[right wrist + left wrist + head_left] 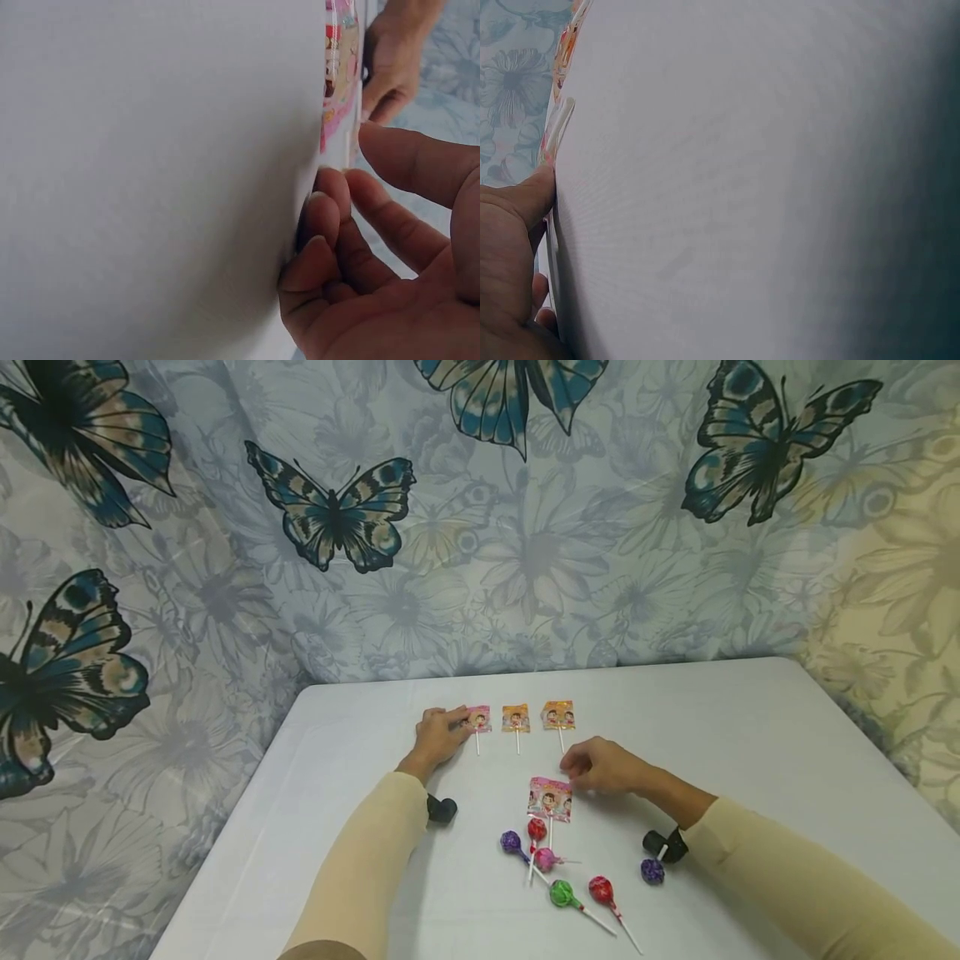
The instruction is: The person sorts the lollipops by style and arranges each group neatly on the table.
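Three flat wrapped lollipops lie in a row at the back of the white table (750,735): a pink one (480,718) and two orange ones (516,718) (558,715). My left hand (452,722) rests on the table with its fingertips touching the pink one's left edge; its thumb (526,196) lies straight. A fourth flat pink lollipop (550,798) lies nearer. My right hand (574,768) hovers just behind it to the right, fingers loosely curled and holding nothing. In the right wrist view its fingertips (322,217) touch the table beside the wrapper (337,90).
Several round lollipops lie loose at the front: purple (511,842), red (537,829), pink (545,858), green (561,893), red (601,888) and purple (652,871). A butterfly-print curtain (480,527) hangs behind the table.
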Tool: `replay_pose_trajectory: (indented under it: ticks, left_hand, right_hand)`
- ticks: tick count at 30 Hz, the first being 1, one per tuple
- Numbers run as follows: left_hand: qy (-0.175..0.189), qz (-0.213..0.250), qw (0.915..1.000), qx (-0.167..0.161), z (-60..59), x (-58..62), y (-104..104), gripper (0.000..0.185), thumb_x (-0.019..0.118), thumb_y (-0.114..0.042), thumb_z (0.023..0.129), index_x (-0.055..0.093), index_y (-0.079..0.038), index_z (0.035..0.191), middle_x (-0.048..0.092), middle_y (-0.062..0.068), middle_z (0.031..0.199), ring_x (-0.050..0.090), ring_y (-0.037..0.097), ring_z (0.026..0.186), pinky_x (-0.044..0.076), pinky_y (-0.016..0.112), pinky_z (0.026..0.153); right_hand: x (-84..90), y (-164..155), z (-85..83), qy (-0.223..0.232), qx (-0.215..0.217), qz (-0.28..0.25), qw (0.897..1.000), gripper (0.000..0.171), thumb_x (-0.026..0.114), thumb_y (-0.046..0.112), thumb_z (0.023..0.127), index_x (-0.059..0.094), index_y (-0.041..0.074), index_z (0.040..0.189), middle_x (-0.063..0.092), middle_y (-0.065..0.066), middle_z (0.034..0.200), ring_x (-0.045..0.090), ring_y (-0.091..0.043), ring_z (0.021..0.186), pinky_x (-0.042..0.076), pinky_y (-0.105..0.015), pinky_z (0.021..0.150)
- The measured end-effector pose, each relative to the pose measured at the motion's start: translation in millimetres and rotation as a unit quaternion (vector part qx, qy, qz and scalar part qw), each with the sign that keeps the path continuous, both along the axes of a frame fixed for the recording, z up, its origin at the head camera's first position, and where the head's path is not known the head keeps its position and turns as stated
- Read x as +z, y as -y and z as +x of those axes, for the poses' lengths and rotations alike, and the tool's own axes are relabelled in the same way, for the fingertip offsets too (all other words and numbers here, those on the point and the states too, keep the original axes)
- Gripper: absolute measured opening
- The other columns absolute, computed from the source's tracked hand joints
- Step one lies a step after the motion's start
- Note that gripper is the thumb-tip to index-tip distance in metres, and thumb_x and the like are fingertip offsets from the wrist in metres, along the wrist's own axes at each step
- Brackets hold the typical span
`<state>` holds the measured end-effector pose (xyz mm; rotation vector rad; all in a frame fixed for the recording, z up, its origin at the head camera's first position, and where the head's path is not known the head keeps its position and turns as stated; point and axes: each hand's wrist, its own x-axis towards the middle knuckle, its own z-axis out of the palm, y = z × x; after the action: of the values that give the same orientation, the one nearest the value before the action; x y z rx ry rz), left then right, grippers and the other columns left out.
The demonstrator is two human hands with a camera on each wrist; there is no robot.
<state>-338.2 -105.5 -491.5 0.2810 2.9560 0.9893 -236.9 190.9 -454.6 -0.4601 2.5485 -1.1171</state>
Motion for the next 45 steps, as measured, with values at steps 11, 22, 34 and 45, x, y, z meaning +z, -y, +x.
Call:
replay_pose_trajectory:
  ticks: [11, 22, 34, 45]
  left_hand:
    - [-0.003, 0.011, 0.9999, 0.002, 1.7, -0.2, 0.5, 0.04, 0.069, -0.027, 0.091, 0.063, -0.02, 0.131, 0.052, -0.008, 0.138, 0.032, 0.025, 0.133, 0.02, 0.047, 0.107]
    - [-0.01, 0.006, 0.9999, -0.009, 1.6, -2.4, 1.2, 0.04, 0.067, -0.027, 0.092, 0.062, -0.018, 0.131, 0.052, -0.009, 0.138, 0.032, 0.025, 0.132, 0.02, 0.048, 0.106]
    - [-0.009, 0.01, 0.9999, -0.002, 2.8, -2.4, 0.9, 0.041, 0.069, -0.029, 0.091, 0.062, -0.02, 0.131, 0.053, -0.007, 0.138, 0.032, 0.026, 0.133, 0.02, 0.048, 0.107]
    - [-0.012, 0.009, 0.9999, -0.006, 2.8, -1.8, 0.1, 0.041, 0.069, -0.03, 0.091, 0.062, -0.019, 0.131, 0.052, -0.008, 0.138, 0.032, 0.026, 0.133, 0.02, 0.048, 0.107]
  right_hand:
    - [-4.4, 9.6, 7.1, -0.016, -0.017, 0.044, 0.999, 0.032, 0.085, 0.026, 0.074, 0.069, 0.008, 0.095, 0.055, 0.0, 0.078, 0.049, -0.017, 0.073, 0.044, -0.031, 0.064]
    - [-8.0, 19.8, 13.5, -0.024, -0.032, 0.086, 0.996, 0.031, 0.085, 0.027, 0.073, 0.065, 0.014, 0.094, 0.051, -0.002, 0.08, 0.047, -0.018, 0.075, 0.041, -0.034, 0.065]
    - [-6.0, 23.9, 15.7, -0.051, -0.037, 0.107, 0.992, 0.025, 0.082, 0.016, 0.077, 0.059, 0.012, 0.084, 0.051, 0.0, 0.078, 0.049, -0.017, 0.074, 0.043, -0.034, 0.065]
    - [-5.2, 23.8, 17.7, -0.078, -0.06, 0.08, 0.992, 0.016, 0.068, -0.006, 0.078, 0.064, 0.009, 0.082, 0.054, 0.002, 0.071, 0.049, -0.016, 0.068, 0.043, -0.033, 0.063]
